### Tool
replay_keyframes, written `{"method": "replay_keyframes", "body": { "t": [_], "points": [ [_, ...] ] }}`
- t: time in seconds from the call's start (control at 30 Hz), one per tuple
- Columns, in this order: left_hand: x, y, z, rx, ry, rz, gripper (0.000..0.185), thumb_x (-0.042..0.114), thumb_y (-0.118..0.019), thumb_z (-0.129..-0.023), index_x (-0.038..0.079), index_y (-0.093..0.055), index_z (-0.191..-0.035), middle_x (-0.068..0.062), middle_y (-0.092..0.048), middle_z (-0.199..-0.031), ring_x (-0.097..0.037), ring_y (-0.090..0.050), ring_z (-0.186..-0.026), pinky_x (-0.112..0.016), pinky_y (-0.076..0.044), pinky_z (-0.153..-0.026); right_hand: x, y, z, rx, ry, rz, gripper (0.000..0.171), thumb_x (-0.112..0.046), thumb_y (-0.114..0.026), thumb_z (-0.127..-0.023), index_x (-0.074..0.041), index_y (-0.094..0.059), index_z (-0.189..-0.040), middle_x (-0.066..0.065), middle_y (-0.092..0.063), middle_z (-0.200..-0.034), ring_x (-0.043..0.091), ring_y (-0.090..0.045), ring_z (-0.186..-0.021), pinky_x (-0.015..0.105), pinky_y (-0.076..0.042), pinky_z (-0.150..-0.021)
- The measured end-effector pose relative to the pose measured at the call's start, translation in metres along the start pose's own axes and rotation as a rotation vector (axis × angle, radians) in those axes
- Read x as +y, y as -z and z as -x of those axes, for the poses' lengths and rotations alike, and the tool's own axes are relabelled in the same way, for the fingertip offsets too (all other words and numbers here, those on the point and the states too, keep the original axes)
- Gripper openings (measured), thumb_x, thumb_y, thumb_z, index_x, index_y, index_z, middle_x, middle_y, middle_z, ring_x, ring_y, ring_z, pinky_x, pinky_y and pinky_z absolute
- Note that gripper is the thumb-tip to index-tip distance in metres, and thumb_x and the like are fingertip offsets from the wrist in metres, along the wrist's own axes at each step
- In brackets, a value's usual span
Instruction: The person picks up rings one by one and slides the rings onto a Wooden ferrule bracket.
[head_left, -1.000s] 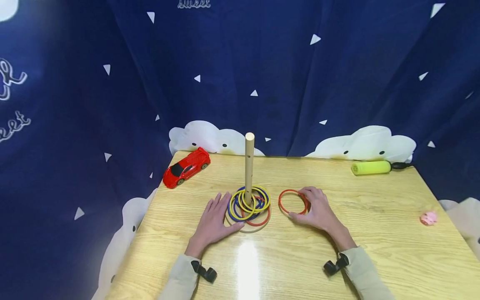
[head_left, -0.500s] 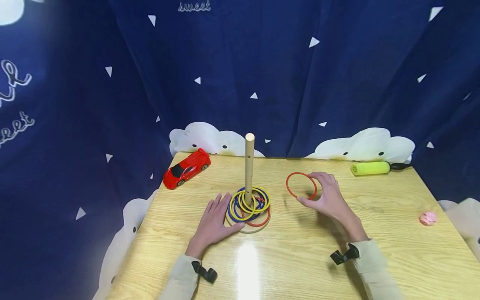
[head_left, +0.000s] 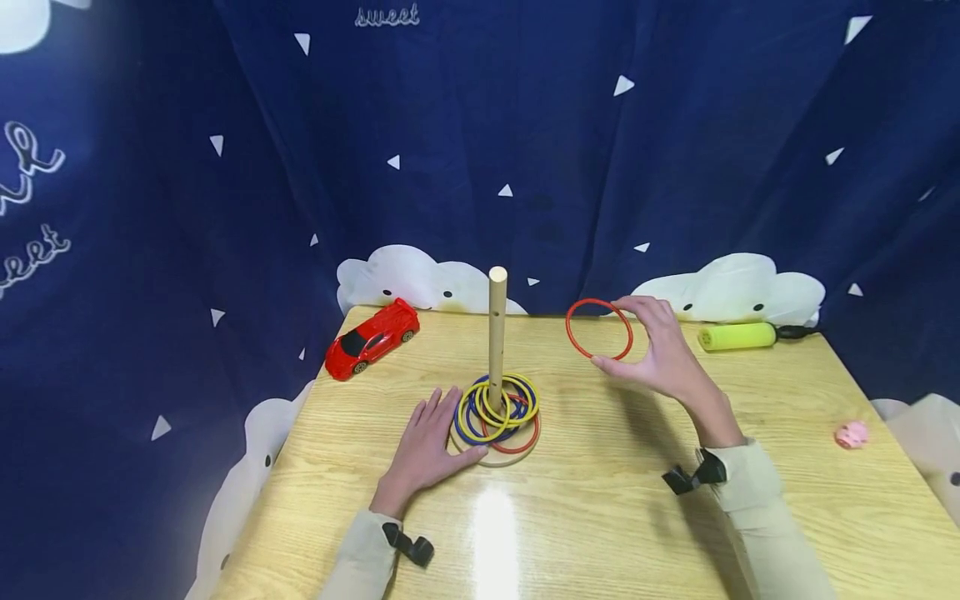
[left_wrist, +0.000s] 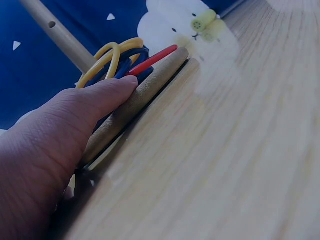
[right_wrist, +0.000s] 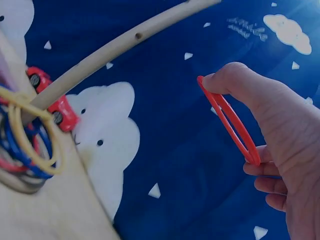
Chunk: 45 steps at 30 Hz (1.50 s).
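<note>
A wooden peg [head_left: 497, 333] stands upright on a round wooden base [head_left: 517, 454] in the middle of the table [head_left: 600, 533]. Several yellow, blue and red rings [head_left: 497, 406] lie stacked round the peg's foot. My left hand [head_left: 425, 446] lies flat on the table, its thumb [left_wrist: 107, 95] pressed against the base's rim [left_wrist: 145, 92]. My right hand [head_left: 660, 354] is raised above the table to the right of the peg top and pinches a red ring [head_left: 598, 329] by its edge. In the right wrist view the red ring [right_wrist: 227, 120] sits between thumb and fingers, with the peg [right_wrist: 115, 47] to its left.
A red toy car [head_left: 371, 336] sits at the table's back left. A yellow-green cylinder [head_left: 738, 336] with a black cord lies at the back right. A small pink toy [head_left: 852, 434] lies near the right edge. A dark blue curtain [head_left: 480, 150] hangs behind.
My right hand has lifted the red ring off the table and carried it up and back, to about the height of the peg top. My left hand has stayed at the base.
</note>
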<state>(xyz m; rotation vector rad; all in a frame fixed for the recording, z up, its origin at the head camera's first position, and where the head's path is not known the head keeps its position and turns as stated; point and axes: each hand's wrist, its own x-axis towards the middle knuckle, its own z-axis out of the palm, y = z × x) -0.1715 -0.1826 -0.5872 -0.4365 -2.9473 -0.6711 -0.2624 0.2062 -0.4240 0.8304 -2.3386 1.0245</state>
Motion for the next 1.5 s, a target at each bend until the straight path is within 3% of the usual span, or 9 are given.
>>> {"method": "replay_keyframes", "body": {
  "t": [0.23,0.5,0.63,0.83,0.97,1.2,1.37,1.5],
  "points": [
    [0.001,-0.001,-0.004,-0.006,0.000,-0.006,0.115,0.089,-0.051,-0.084,0.016,-0.023,-0.168,0.000,-0.024,-0.173,-0.028,-0.014,-0.161,-0.047,-0.012,-0.131,-0.022,0.010,-0.037,0.056,0.109,-0.044,0.079,-0.026,-0.096,-0.059,0.001,-0.067,-0.128,0.016,-0.065,-0.129,0.036,-0.051,-0.125,0.049,-0.035,-0.102],
    [0.000,-0.002,-0.008,0.010,-0.014,-0.001,0.115,0.088,-0.052,-0.084,0.015,-0.024,-0.168,-0.001,-0.026,-0.173,-0.029,-0.016,-0.161,-0.049,-0.014,-0.130,-0.063,0.016,-0.076,0.110,0.216,-0.171,0.085,-0.021,-0.096,-0.052,0.004,-0.067,-0.129,0.021,-0.065,-0.129,0.037,-0.050,-0.123,0.041,-0.034,-0.103],
    [-0.001,-0.003,-0.007,0.004,-0.010,-0.009,0.115,0.089,-0.052,-0.084,0.015,-0.024,-0.168,-0.001,-0.026,-0.173,-0.029,-0.016,-0.161,-0.049,-0.014,-0.130,-0.083,0.010,-0.090,0.089,0.296,-0.190,0.085,-0.028,-0.095,-0.056,0.005,-0.067,-0.129,0.021,-0.065,-0.128,0.037,-0.050,-0.121,0.040,-0.035,-0.102],
    [-0.003,-0.003,-0.007,0.000,0.001,-0.011,0.116,0.089,-0.053,-0.084,0.016,-0.023,-0.168,-0.001,-0.025,-0.173,-0.028,-0.015,-0.161,-0.048,-0.013,-0.131,-0.105,-0.005,-0.103,0.004,0.375,-0.123,0.086,-0.046,-0.093,-0.064,-0.002,-0.067,-0.132,0.012,-0.064,-0.132,0.030,-0.049,-0.122,0.045,-0.037,-0.102],
    [-0.002,-0.003,-0.008,0.022,-0.015,0.009,0.114,0.087,-0.055,-0.084,0.014,-0.025,-0.168,-0.003,-0.028,-0.172,-0.031,-0.017,-0.161,-0.051,-0.014,-0.130,-0.099,-0.029,-0.092,-0.141,0.332,-0.026,0.086,-0.053,-0.091,-0.065,-0.003,-0.066,-0.132,0.012,-0.063,-0.132,0.031,-0.050,-0.123,0.051,-0.039,-0.102],
    [-0.002,-0.002,-0.010,0.023,-0.006,0.005,0.114,0.087,-0.054,-0.085,0.013,-0.025,-0.168,-0.003,-0.028,-0.172,-0.029,-0.017,-0.161,-0.049,-0.013,-0.130,-0.058,-0.095,-0.043,-0.347,0.164,0.085,0.089,-0.066,-0.086,-0.067,-0.007,-0.066,-0.131,0.009,-0.063,-0.132,0.028,-0.051,-0.124,0.051,-0.044,-0.102],
    [0.001,0.002,-0.006,-0.003,0.021,0.030,0.120,0.087,-0.056,-0.083,0.011,-0.020,-0.168,-0.005,-0.023,-0.173,-0.027,-0.014,-0.162,-0.046,-0.012,-0.131,-0.033,-0.132,-0.013,-0.391,0.082,0.107,0.092,-0.069,-0.082,-0.070,-0.007,-0.064,-0.134,0.010,-0.062,-0.135,0.029,-0.051,-0.126,0.051,-0.044,-0.107],
    [0.003,0.009,0.000,-0.001,0.029,0.115,0.120,0.083,-0.061,-0.084,0.012,-0.016,-0.169,-0.005,-0.018,-0.175,-0.026,-0.011,-0.162,-0.047,-0.015,-0.130,-0.023,-0.137,0.004,-0.360,0.049,0.074,0.094,-0.066,-0.082,-0.074,-0.004,-0.059,-0.141,0.013,-0.058,-0.142,0.032,-0.050,-0.132,0.057,-0.042,-0.110]
  ]
}}
